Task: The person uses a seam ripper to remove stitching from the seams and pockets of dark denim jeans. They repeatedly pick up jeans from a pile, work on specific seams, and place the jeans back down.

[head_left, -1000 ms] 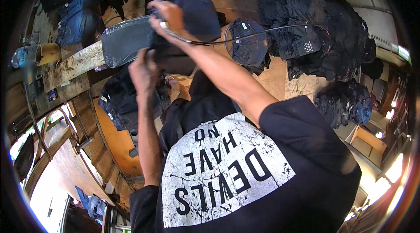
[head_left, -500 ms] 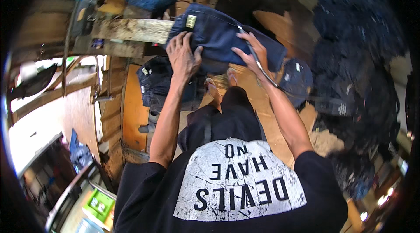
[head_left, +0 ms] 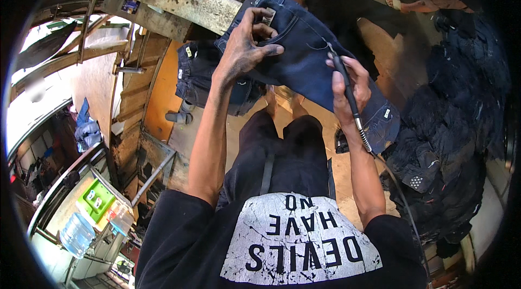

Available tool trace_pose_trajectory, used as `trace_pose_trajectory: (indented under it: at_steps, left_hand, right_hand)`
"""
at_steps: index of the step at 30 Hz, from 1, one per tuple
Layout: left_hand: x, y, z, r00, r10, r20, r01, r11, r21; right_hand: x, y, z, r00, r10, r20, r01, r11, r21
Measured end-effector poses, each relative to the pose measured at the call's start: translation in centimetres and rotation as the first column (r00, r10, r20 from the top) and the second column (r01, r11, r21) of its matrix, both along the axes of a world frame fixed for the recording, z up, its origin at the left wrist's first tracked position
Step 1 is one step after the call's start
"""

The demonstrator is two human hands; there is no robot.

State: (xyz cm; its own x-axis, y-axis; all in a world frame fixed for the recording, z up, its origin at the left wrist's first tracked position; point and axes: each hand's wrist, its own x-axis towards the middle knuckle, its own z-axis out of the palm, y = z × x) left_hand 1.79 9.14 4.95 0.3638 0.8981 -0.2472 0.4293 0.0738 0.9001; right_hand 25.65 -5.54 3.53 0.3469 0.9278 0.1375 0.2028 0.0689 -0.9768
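Observation:
A pair of dark blue jeans [head_left: 298,66] lies over the end of a worn wooden plank [head_left: 184,4], its lower part hanging off to the right. My left hand [head_left: 245,45] rests on the waistband end, fingers bent beside a small pale label [head_left: 268,16] and thumb spread apart. My right hand [head_left: 353,91] is closed around a slim black pen-shaped tool [head_left: 346,80] with a spring-like sleeve and a cord running back along my forearm. Its tip meets the denim by a loose pale thread [head_left: 317,47].
Dark garments are heaped on the right [head_left: 434,148]. More dark jeans [head_left: 203,77] lie below the plank, near grey slippers [head_left: 178,117]. At the upper right, another person's foot [head_left: 393,3] shows. A green tray [head_left: 96,202] and water jug [head_left: 77,234] stand lower left.
The view has shifted. My right hand has turned, with the tool now more upright in its grip. My left fingers have bent more, near the label.

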Motion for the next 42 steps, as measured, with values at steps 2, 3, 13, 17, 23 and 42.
trace_pose_trajectory:
  at_steps: [2,3,13,17,23,42]
  left_hand:
    - [-0.5,0.2,-0.7,0.996,-0.033,0.079,0.036,0.999,-0.031]
    - [-0.7,0.2,-1.0,0.997,-0.032,0.071,0.036,0.998,-0.050]
    - [-1.3,0.0,-1.1,0.977,0.032,0.212,-0.010,0.995,-0.103]
    - [-1.1,0.4,-0.4,0.977,0.074,0.200,-0.026,0.972,-0.233]
    - [-1.0,0.3,-0.6,0.976,0.105,0.192,-0.055,0.967,-0.249]
    - [-0.9,-0.8,-3.0,0.954,0.029,0.298,-0.027,1.000,-0.009]
  right_hand:
    - [-1.1,2.8,-0.3,0.969,0.106,0.225,-0.146,0.975,0.170]
    - [-1.7,4.2,-0.6,0.925,0.156,0.345,-0.231,0.955,0.188]
    - [-3.9,6.3,-3.2,0.874,0.231,0.428,-0.366,0.892,0.266]
    - [-4.2,6.4,-3.3,0.868,0.230,0.440,-0.366,0.896,0.253]
    - [-4.4,6.5,-3.4,0.868,0.214,0.448,-0.352,0.901,0.252]
    - [-3.7,6.2,-3.9,0.910,0.141,0.391,-0.272,0.912,0.306]
